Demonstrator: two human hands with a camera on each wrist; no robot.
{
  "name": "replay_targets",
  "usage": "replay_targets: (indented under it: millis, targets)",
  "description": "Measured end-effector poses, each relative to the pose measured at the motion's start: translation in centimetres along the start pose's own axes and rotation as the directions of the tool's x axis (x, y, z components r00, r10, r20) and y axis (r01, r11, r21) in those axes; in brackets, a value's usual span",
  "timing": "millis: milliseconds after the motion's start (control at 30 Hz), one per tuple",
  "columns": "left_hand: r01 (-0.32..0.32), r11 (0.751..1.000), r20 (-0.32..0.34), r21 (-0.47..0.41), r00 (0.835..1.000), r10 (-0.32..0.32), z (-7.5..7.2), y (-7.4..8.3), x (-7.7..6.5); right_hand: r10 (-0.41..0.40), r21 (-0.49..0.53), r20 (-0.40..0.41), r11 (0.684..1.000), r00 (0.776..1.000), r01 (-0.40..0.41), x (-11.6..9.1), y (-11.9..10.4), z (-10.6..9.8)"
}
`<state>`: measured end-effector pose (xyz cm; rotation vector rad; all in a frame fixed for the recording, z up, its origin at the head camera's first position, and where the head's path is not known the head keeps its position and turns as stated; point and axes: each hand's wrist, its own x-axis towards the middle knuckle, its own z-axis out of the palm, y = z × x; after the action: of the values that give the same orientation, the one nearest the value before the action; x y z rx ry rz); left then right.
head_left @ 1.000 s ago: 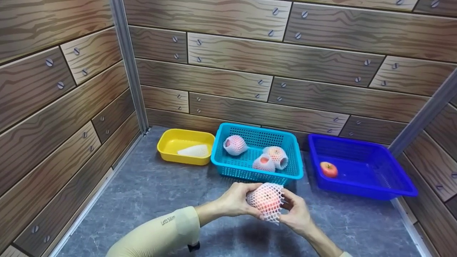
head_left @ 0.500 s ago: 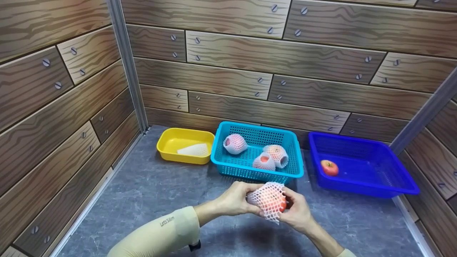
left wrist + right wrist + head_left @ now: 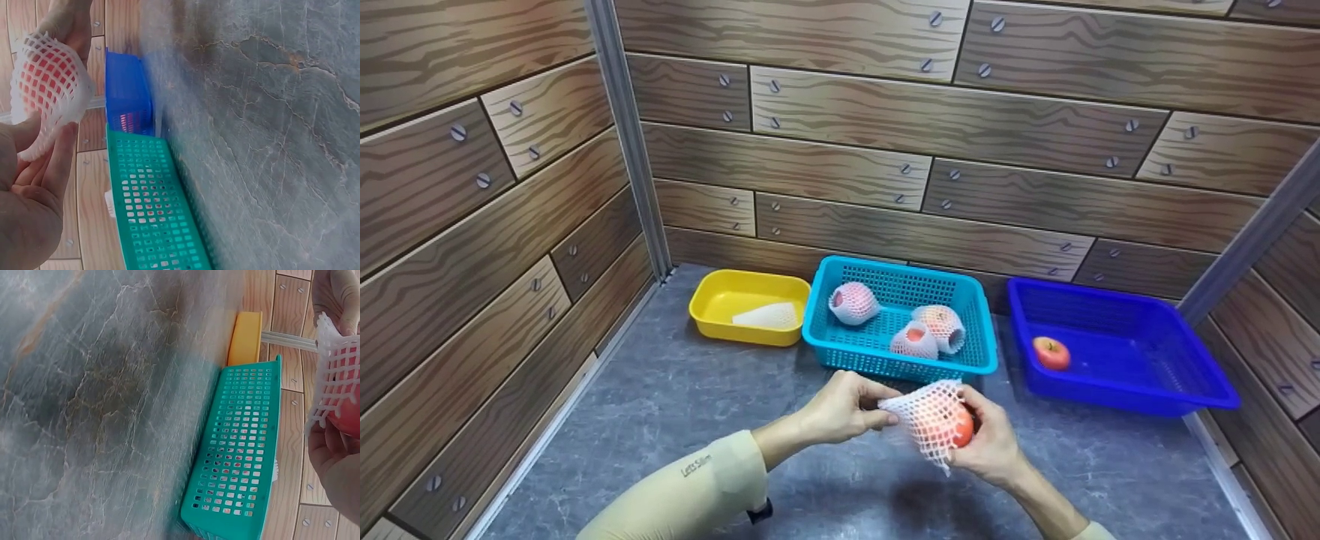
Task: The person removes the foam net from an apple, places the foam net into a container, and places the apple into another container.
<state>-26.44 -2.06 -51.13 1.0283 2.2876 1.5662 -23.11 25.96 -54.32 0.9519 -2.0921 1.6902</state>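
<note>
A red apple [image 3: 963,427] is partly covered by a white foam net sleeve [image 3: 931,412], with its bare red side showing at the right. My left hand [image 3: 840,409] pinches the gathered left end of the sleeve between thumb and fingers. At the right, my right hand [image 3: 991,442] grips the apple, its fingers curled around the bare side. In the left wrist view the net [image 3: 48,84] stretches from the left thumb toward the other hand. The right wrist view shows the sleeve's ragged open edge [image 3: 329,394] over the apple.
Just beyond the hands stands a teal basket [image 3: 900,367] holding three net-wrapped apples [image 3: 855,303]. Left of it, a yellow tub [image 3: 746,335] holds a flat white net sleeve [image 3: 769,316]. A blue bin [image 3: 1117,397] at the right contains one bare apple [image 3: 1051,353]. Wood-patterned walls enclose the grey surface.
My left hand has shifted from around the apple to the sleeve's left end, drawing it left. More of the apple's red side is now bare in my right hand.
</note>
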Motion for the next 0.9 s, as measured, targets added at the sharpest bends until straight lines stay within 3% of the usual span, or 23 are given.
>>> replay_targets:
  millis: [300, 533, 733, 900]
  targets:
    - [-0.009, 1.0, -0.08, 0.009, 0.997, 0.01, -0.3, 0.3, -0.2, -0.039, -0.045, -0.003, 0.998, 0.999, 0.039, 0.4, -0.1, -0.1]
    - [0.022, 1.0, -0.128, 0.013, 0.992, -0.02, -1.1, 0.2, -0.7, -0.103, 0.064, 0.001, 0.993, 0.995, 0.103, 0.5, 0.4, -0.8]
    - [0.039, 0.999, -0.165, 0.021, 0.986, -0.035, -2.3, -0.2, -1.0, -0.019, 0.042, -0.025, 0.999, 0.999, 0.02, 0.3, -0.4, -1.0]
    - [0.066, 0.997, -0.206, 0.043, 0.977, -0.055, -3.4, -0.5, -1.4, -0.023, 0.015, -0.045, 1.0, 0.999, 0.024, 0.3, -0.6, -1.2]
